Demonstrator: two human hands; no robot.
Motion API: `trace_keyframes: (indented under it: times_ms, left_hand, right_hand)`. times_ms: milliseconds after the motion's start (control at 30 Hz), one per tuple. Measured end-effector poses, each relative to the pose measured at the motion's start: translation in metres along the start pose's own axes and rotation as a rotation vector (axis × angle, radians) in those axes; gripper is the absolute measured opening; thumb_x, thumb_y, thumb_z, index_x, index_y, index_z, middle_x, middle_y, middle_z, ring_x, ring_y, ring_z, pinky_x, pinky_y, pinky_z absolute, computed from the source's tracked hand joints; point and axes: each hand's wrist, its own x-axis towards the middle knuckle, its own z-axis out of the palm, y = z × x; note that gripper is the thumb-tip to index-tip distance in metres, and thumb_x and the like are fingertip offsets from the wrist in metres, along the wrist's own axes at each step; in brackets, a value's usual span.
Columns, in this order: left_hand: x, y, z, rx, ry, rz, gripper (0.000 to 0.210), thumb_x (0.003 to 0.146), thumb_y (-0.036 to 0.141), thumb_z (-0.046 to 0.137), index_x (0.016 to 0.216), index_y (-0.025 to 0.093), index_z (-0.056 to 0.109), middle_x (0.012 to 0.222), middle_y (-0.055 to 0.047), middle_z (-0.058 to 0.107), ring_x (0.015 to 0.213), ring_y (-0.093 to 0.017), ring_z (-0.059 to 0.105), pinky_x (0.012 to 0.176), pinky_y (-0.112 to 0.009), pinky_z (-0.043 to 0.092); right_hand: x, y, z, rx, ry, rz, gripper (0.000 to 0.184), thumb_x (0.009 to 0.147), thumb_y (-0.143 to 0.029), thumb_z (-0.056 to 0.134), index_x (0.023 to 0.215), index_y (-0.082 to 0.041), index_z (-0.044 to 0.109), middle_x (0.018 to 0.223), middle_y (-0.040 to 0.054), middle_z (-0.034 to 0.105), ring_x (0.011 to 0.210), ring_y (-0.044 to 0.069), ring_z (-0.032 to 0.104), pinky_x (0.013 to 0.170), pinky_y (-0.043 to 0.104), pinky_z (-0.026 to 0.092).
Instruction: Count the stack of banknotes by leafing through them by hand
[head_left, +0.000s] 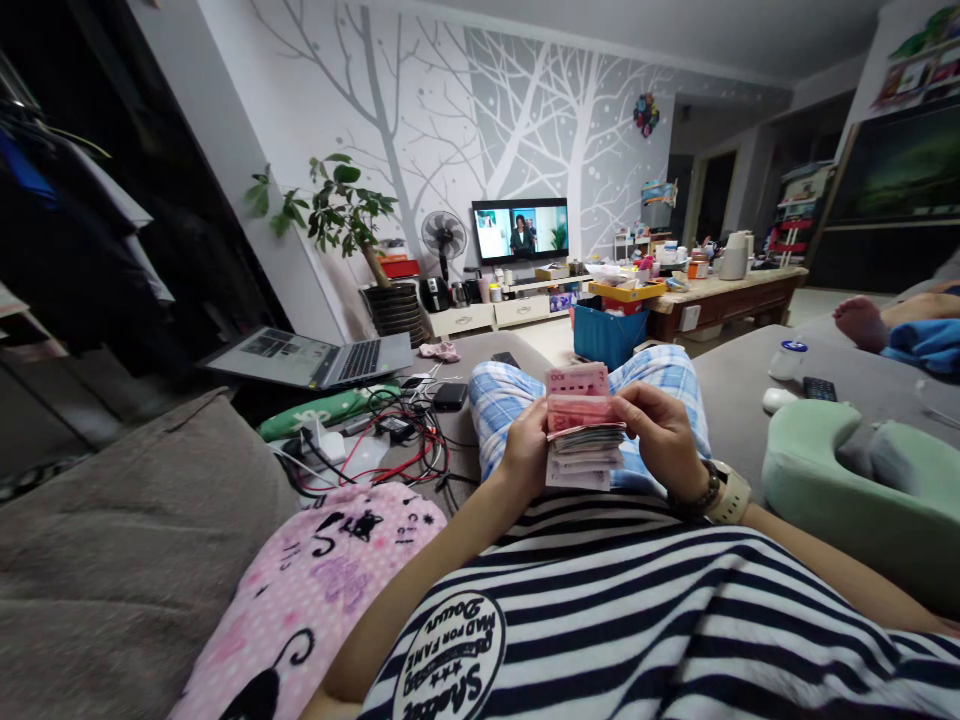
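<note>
A stack of red banknotes (583,412) is held over my lap, its notes fanned and folded over toward me. My left hand (527,445) is closed around the left edge of the stack. At the right edge, my right hand (660,430) pinches a note between thumb and fingers. Pale ends of several notes hang below the fold. A beaded bracelet and a light-coloured watch (729,493) are on my right wrist. Under the stack lie my legs in blue checked trousers (499,400).
To the left are an open laptop (322,355), tangled cables (420,445) and a pink blanket (330,580). On the right lie a green neck pillow (806,470), a remote (819,389) and a lidded jar (787,360). Another person's foot (859,320) rests beyond them.
</note>
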Motion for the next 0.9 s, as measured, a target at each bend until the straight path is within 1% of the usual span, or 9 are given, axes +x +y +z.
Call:
trace_keyframes:
  times_ms: [100, 233, 500, 733, 800, 900]
  left_hand:
    - [0.0031, -0.0021, -0.0008, -0.056, -0.03, -0.045, 0.011, 0.072, 0.029, 0.068, 0.077, 0.02, 0.065, 0.079, -0.004, 0.072, 0.096, -0.03, 0.068, 0.078, -0.04, 0.057]
    - [0.0047, -0.0027, -0.0007, -0.08, -0.029, -0.077, 0.014, 0.072, 0.031, 0.069, 0.08, 0.02, 0.065, 0.079, -0.004, 0.072, 0.095, -0.029, 0.068, 0.077, -0.039, 0.058]
    - [0.0043, -0.003, -0.0024, -0.106, -0.031, -0.085, 0.017, 0.07, 0.029, 0.071, 0.082, 0.019, 0.064, 0.083, -0.006, 0.073, 0.096, -0.03, 0.068, 0.079, -0.04, 0.058]
    - [0.0066, -0.0053, -0.0039, -0.093, -0.013, -0.071, 0.017, 0.068, 0.025, 0.071, 0.081, 0.018, 0.063, 0.082, -0.008, 0.073, 0.096, -0.032, 0.068, 0.08, -0.042, 0.057]
    - [0.0065, -0.0057, -0.0041, -0.091, -0.025, -0.07, 0.019, 0.068, 0.024, 0.071, 0.083, 0.018, 0.063, 0.081, -0.008, 0.073, 0.096, -0.032, 0.069, 0.08, -0.042, 0.057]
    - [0.006, -0.0059, -0.0049, -0.086, -0.022, -0.081, 0.022, 0.066, 0.025, 0.073, 0.084, 0.017, 0.063, 0.078, -0.007, 0.073, 0.092, -0.031, 0.069, 0.08, -0.042, 0.056]
  right_hand:
    - [-0.0006, 0.0001, 0.0, 0.009, -0.008, 0.003, 0.027, 0.087, -0.038, 0.061, 0.069, -0.019, 0.06, 0.062, -0.0015, 0.053, 0.055, 0.012, 0.041, 0.053, 0.027, 0.034]
    - [-0.0011, 0.0014, 0.0003, 0.038, -0.002, 0.017, 0.025, 0.087, -0.038, 0.061, 0.07, -0.02, 0.061, 0.059, -0.0022, 0.051, 0.054, 0.012, 0.04, 0.051, 0.026, 0.033]
    - [-0.0018, 0.0021, 0.0006, 0.047, -0.001, 0.007, 0.023, 0.086, -0.039, 0.062, 0.073, -0.02, 0.063, 0.062, -0.0011, 0.055, 0.054, 0.012, 0.043, 0.051, 0.027, 0.035]
    - [-0.0031, 0.004, -0.0014, 0.063, -0.025, -0.003, 0.027, 0.09, -0.041, 0.055, 0.074, -0.02, 0.063, 0.064, 0.0, 0.058, 0.053, 0.013, 0.041, 0.051, 0.028, 0.034]
    - [-0.003, 0.0033, -0.0013, 0.066, -0.026, -0.016, 0.027, 0.091, -0.04, 0.055, 0.073, -0.02, 0.063, 0.064, -0.0001, 0.057, 0.053, 0.013, 0.041, 0.052, 0.028, 0.034]
    - [-0.0027, 0.0021, -0.0001, 0.044, 0.022, -0.029, 0.026, 0.088, -0.04, 0.06, 0.07, -0.021, 0.061, 0.061, -0.0013, 0.053, 0.054, 0.013, 0.041, 0.053, 0.028, 0.035]
